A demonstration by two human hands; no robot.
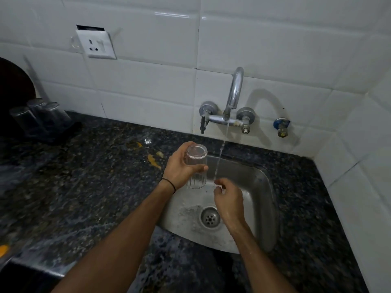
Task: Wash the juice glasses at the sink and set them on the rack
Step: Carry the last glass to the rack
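The glass (195, 167) is clear, with fine upright ribs on its lower half and a smooth band above; it is tilted, one end toward the camera. The left hand (179, 166) wraps round its middle, thumb across the front, holding it over the left edge of the sink (264, 187), just left of the water stream (220, 157). The right hand (228, 197) holds nothing, its fingers loosely curled under the stream, apart from the glass. Water runs from the tap (233, 96) on a white tiled wall (148, 81). The steel sink has a round drain (209, 217). The dark speckled counter (84, 187) carries orange spills (153, 160), and upturned glasses (40, 117) stand at far left. A socket (96, 44) sits on the wall.
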